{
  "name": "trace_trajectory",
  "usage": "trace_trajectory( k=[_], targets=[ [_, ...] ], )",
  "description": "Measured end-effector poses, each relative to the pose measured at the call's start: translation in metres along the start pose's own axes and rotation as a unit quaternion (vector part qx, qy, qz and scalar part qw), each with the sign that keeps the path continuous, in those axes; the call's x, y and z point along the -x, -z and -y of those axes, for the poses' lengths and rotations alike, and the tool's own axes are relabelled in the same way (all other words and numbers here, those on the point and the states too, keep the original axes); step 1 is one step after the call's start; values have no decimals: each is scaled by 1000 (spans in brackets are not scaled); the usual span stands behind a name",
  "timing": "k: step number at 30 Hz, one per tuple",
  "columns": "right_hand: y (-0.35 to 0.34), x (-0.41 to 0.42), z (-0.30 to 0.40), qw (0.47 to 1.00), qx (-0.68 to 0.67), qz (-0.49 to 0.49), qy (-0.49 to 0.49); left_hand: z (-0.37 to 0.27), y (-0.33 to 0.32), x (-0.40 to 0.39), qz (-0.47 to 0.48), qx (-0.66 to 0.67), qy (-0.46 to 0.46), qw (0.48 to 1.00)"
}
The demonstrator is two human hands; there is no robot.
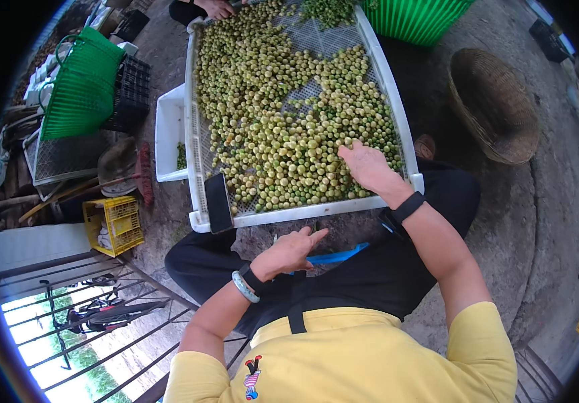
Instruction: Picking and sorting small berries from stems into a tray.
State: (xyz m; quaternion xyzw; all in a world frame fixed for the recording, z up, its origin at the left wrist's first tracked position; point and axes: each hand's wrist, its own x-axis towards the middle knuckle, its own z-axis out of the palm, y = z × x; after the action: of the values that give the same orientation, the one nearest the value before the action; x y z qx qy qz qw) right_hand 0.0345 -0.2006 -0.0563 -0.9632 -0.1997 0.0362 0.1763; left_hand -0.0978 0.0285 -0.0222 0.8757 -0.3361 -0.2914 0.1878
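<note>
A white plastic mesh tray (314, 207) lies before me, spread with small round yellow-green fruits (274, 146). My right hand (365, 163) reaches over its near right side, fingertips down among the fruits; whether they pinch one is hidden. Below the tray's near rim, above my lap, hovers my left hand (289, 250) with its fingers apart and nothing seen in it. A smartphone (218, 203) with a dark screen rests across the tray's near left corner. Beneath my left hand shows a blue strap-like strip (337, 256).
Another person's hand (216, 7) is at the tray's far left corner, and a clump of small green fruits (329, 12) lies at the far end. Left stands a white box (169, 136). Green baskets (80, 88), a yellow crate (118, 224) and a wicker basket (493, 106) surround the tray.
</note>
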Motion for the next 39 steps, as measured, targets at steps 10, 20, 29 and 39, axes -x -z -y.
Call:
trace_trajectory(
  k=[10, 20, 29, 39],
  targets=[
    [20, -19, 16, 969, -247, 24, -24, 7, 63, -47, -194, 393, 148, 886],
    [18, -22, 29, 940, -313, -130, -36, 3, 72, -92, -379, 582, 170, 699],
    [33, -18, 50, 943, -139, -287, 99, 19, 62, -120, -445, 780, 99, 429],
    [36, -19, 49, 955, -71, -249, 143, 30, 55, -131, -420, 824, 103, 367]
  ],
)
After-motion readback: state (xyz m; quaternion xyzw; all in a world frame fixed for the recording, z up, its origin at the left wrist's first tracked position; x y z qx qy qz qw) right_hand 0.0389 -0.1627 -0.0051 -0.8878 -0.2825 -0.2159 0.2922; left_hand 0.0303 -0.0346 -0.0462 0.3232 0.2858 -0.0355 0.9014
